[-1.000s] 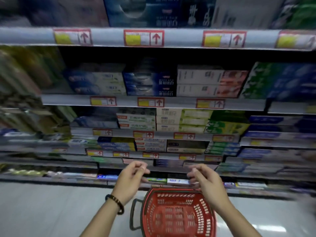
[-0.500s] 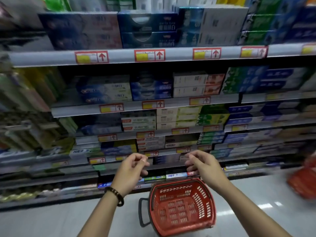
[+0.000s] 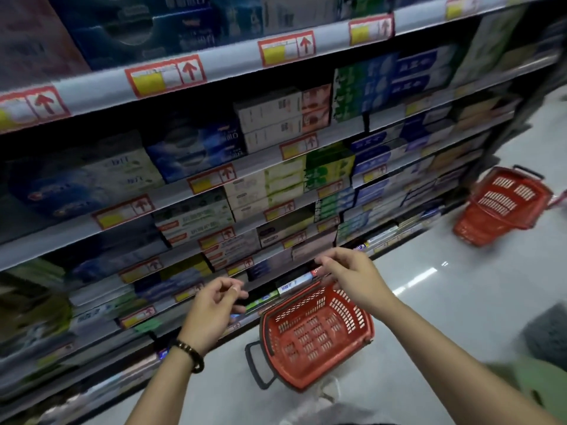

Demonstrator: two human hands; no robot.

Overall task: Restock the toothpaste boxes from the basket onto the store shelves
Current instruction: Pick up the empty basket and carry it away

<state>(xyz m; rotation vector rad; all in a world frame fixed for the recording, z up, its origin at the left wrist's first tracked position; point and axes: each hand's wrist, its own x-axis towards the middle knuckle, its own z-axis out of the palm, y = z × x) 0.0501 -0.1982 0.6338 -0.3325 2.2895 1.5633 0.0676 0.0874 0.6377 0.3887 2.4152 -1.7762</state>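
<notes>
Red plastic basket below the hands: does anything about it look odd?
Yes: the nearer red plastic basket looks empty, with nothing visible inside to restock, and both the left hand and the right hand hold nothing.

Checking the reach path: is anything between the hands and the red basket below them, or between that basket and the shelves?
Nothing visible. The left hand and right hand hover empty over the red basket, whose open top faces up. It sits on the floor close in front of the shelves. No toothpaste boxes show inside it.
</notes>
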